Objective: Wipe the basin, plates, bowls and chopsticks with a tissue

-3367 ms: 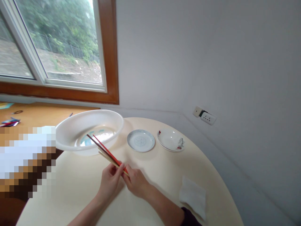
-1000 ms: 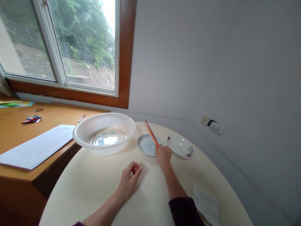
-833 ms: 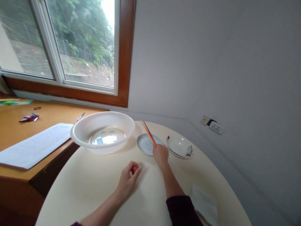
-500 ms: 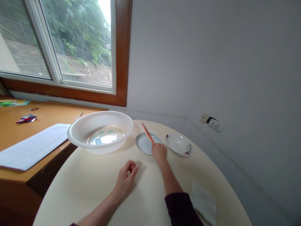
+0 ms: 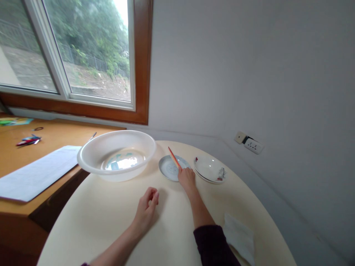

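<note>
My right hand [image 5: 187, 178] is closed around the ends of red and wooden chopsticks [image 5: 173, 157], whose tips slant up and left over a small blue-patterned plate [image 5: 168, 170]. Just right of that hand sits a white plate with a red and grey motif [image 5: 209, 169]. My left hand [image 5: 147, 210] rests on the round cream table [image 5: 91, 218], fingers loosely curled with nothing in them. A large white plastic basin [image 5: 116, 154] stands at the table's far left.
A folded white cloth [image 5: 239, 236] lies at the table's near right edge. Left of the table is a wooden desk [image 5: 16, 153] with a white paper sheet [image 5: 36, 171] and small items. A wall socket [image 5: 248, 142] sits low on the grey wall.
3.4 s ago both hands held the chopsticks near the basin; since then my right hand carried them to the blue-patterned plate and my left let go. The chopsticks have tilted lower in the last second.
</note>
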Demonstrator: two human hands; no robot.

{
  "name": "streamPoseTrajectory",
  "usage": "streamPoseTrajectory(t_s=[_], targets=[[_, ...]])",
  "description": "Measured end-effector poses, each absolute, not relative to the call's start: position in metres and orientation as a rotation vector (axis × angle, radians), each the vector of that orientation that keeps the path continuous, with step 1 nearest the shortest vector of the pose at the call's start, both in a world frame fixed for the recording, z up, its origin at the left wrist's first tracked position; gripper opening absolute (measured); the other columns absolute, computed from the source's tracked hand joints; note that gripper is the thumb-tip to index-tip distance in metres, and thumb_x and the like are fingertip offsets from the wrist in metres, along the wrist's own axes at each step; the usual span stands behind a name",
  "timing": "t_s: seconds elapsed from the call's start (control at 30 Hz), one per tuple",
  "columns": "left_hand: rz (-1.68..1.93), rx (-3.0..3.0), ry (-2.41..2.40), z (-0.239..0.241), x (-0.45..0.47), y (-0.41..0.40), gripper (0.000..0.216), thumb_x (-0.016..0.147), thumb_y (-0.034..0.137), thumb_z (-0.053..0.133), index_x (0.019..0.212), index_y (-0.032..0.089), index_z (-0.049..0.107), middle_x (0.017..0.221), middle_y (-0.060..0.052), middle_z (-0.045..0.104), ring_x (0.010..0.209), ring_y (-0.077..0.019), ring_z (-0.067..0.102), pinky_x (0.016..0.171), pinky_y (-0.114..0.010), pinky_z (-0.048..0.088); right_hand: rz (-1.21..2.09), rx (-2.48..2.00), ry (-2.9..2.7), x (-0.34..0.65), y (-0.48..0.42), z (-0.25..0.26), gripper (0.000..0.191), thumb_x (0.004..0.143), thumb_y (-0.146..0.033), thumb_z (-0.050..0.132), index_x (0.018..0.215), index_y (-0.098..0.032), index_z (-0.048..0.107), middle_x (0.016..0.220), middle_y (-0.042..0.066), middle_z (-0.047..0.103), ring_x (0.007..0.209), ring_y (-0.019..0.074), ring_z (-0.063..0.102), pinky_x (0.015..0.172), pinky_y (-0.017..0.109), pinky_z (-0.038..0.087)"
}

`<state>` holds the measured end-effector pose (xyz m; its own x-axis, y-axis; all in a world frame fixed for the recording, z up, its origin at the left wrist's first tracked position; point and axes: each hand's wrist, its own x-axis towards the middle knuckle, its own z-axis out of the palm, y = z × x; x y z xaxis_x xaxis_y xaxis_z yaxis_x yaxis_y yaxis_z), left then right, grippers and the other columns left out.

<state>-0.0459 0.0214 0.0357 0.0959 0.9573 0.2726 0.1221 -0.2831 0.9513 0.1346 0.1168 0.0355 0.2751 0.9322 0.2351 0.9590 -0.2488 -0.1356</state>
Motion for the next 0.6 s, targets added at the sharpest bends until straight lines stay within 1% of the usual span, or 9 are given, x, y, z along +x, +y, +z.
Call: streamPoseTrajectory(t_s=[0.17,0.6], targets=[[1.305,1.545,1.093,0.0355,-0.0454,0.0209,0.036,0.083,0.051,0.037,0.065,0.02,0.044,0.057,0.003,0.044,0.056,-0.0133,0.043,0.056,-0.026,0.036,-0.164,-2.288,-1.741,0.1355,0.1175,0.034,0.046,0.093,-0.03,0.031,0.091,-0.003,0.067,0.094,0.022,0.064,0.095,0.0263,0.058,0.078,0.033,0.04],[1.315,1.503,1.054,0.0326,-0.0452,0.0211,0.037,0.084,0.052,0.036,0.067,0.02,0.045,0.058,0.003,0.042,0.057,-0.0131,0.042,0.057,-0.025,0.035,-0.146,-2.264,-1.749,0.1359,0.1163,0.0358,0.045,0.092,-0.031,0.034,0.092,-0.001,0.067,0.094,0.023,0.064,0.095,0.0253,0.058,0.08,0.031,0.038]])
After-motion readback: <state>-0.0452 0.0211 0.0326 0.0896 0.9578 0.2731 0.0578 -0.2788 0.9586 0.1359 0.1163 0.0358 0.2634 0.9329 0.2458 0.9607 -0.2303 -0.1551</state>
